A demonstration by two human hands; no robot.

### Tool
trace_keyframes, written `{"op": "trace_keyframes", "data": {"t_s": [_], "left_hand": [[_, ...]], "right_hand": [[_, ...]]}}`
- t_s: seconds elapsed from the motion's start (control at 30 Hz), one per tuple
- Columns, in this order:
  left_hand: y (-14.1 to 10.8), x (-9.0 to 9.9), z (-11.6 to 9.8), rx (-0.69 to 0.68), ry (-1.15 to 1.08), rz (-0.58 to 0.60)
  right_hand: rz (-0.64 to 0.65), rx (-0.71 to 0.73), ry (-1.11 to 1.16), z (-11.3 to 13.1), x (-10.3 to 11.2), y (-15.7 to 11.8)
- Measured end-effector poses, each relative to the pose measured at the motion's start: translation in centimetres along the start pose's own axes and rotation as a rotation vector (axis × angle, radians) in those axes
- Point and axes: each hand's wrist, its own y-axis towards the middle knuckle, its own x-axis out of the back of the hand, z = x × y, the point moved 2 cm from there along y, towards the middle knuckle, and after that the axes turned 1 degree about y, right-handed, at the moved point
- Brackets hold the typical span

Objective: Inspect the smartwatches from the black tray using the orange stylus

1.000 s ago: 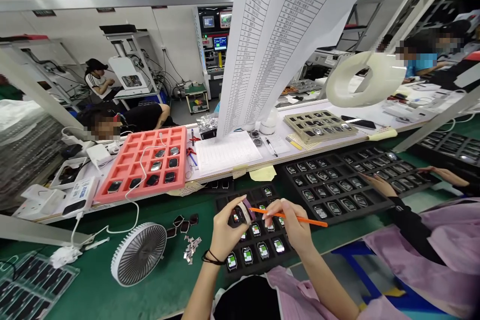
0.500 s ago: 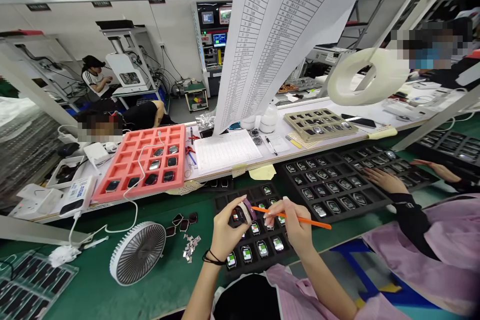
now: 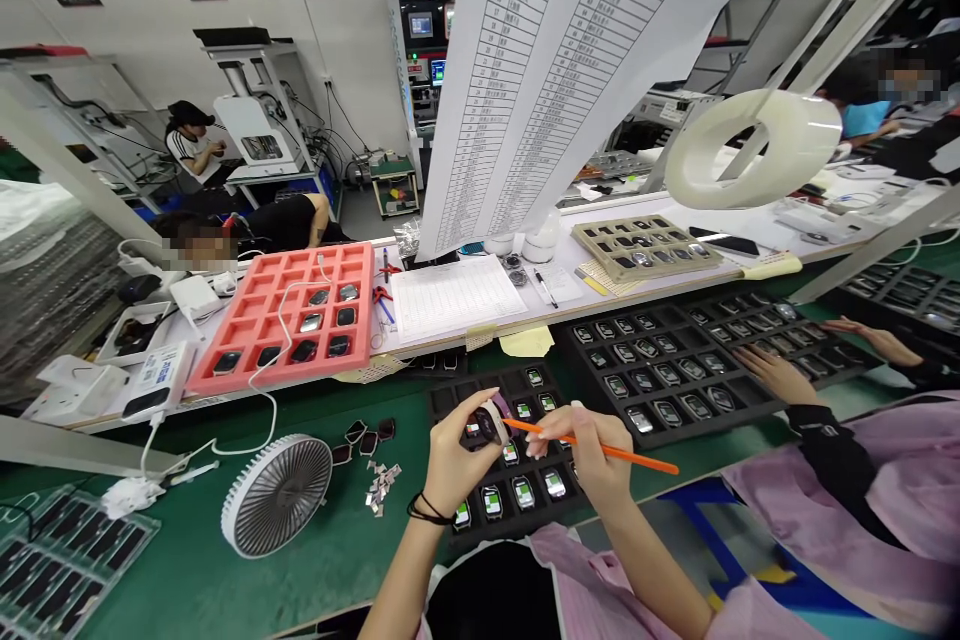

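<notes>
Between the thumb and fingers of my left hand (image 3: 455, 468), a smartwatch (image 3: 491, 423) is held on edge, with a pale rim and a purple part beside it. My right hand (image 3: 596, 460) grips a thin orange stick (image 3: 641, 460) like a pen. The stick's tip meets or nearly meets the watch's side; contact is too small to tell. Under both hands lies a black foam tray (image 3: 511, 382) with several watches (image 3: 523, 493) showing lit green-and-white screens. A dark band circles my left wrist.
A small fan (image 3: 277, 498), loose metal pieces (image 3: 382, 488) and dark watch parts (image 3: 367, 442) lie left. A pink foam tray (image 3: 259, 315) sits on the shelf ahead. Printed sheets (image 3: 517, 90) and a tape roll (image 3: 754, 148) hang above. At right, a co-worker's hands (image 3: 780, 375) touch black watch trays (image 3: 664, 425).
The orange stick's rear end has swung slightly right and down as my right hand shifts a little. My left hand keeps the watch in nearly the same place. The view has moved slightly.
</notes>
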Motion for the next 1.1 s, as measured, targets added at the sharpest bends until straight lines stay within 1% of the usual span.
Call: {"op": "trace_keyframes", "data": {"t_s": [0.13, 0.3, 0.43, 0.63, 0.77, 0.83, 0.93, 1.0, 1.1], "left_hand": [[-0.1, -0.1, -0.1, -0.004, -0.002, -0.003], [-0.1, -0.1, -0.3, -0.008, 0.009, -0.008], [-0.1, -0.2, -0.2, 0.022, 0.016, 0.009], [-0.2, -0.2, 0.1, 0.036, 0.014, 0.009], [-0.3, -0.3, 0.3, 0.021, 0.03, 0.004], [-0.3, -0.4, 0.3, 0.017, 0.048, 0.0], [-0.2, -0.4, 0.2, 0.049, 0.072, 0.01], [0.1, -0.3, 0.2, 0.07, 0.1, 0.018], [0.4, 0.0, -0.1, 0.027, 0.174, -0.003]], "right_hand": [[0.022, -0.017, 0.0, 0.1, -0.4, 0.1], [0.002, -0.013, -0.007, -0.1, -0.5, 0.0], [-0.018, -0.033, -0.036, -0.3, -0.1, -0.2], [-0.018, -0.018, -0.058, 0.1, -0.3, 0.1], [-0.024, -0.012, -0.089, 0.1, -0.6, 0.2], [-0.027, -0.006, -0.107, 0.0, -0.5, 0.1], [-0.03, 0.005, -0.142, -0.4, -0.1, -0.1], [-0.057, -0.02, -0.146, -0.8, 0.2, -0.2], [-0.065, -0.127, -0.162, -1.7, 0.3, -0.1]]}}
